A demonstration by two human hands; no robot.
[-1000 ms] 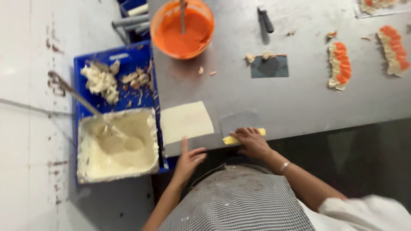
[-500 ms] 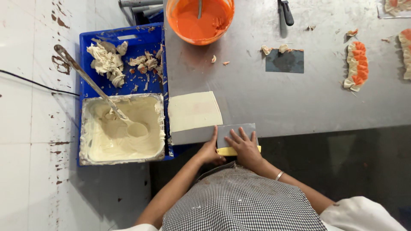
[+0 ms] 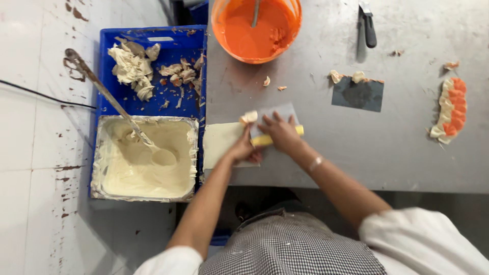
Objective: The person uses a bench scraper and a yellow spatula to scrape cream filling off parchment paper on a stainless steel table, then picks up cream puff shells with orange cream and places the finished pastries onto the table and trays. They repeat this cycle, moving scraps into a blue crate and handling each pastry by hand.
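My right hand [image 3: 281, 132] grips a metal scraper with a yellow handle [image 3: 277, 114] and holds it over the steel table [image 3: 387, 147]. A lump of pale cream [image 3: 249, 117] sits at the blade's left corner. My left hand [image 3: 243, 149] rests on a flat cream-coloured sheet [image 3: 219, 142] at the table's left edge, right beside the scraper. Both hands are close together, fingers almost touching.
A blue crate [image 3: 153, 38] at the left holds a metal tray of cream [image 3: 145, 158] with a long spoon [image 3: 109, 97] and cream scraps [image 3: 133, 63]. An orange bucket [image 3: 257, 28], a knife [image 3: 368, 25], a dark scraper [image 3: 357, 94] and an orange-white piped strip [image 3: 449, 109] lie on the table.
My right hand has moved the scraper up and left onto the sheet's edge, with cream now on the blade. My left hand has shifted onto the sheet beside it.
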